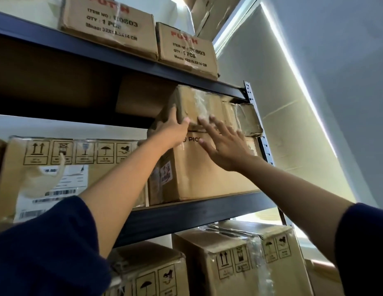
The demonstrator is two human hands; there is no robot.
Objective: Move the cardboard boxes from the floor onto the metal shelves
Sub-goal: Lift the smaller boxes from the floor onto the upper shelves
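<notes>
A small taped cardboard box point(199, 105) sits on top of a larger brown box point(207, 176) on the middle level of the dark metal shelf point(197, 212), just under the upper shelf beam. My left hand point(175, 127) grips its lower left corner, thumb on the front face. My right hand point(222, 142) is spread flat, fingers apart, fingertips near the small box's bottom edge and palm in front of the large box. A crumpled, tape-wrapped box point(246, 118) lies immediately right of the small one.
Two printed boxes point(109, 26) point(186, 50) stand on the top shelf. A labelled box point(58, 167) fills the middle shelf's left side. More boxes point(239, 259) sit on the level below. The shelf's grey upright point(261, 133) and a white wall are at right.
</notes>
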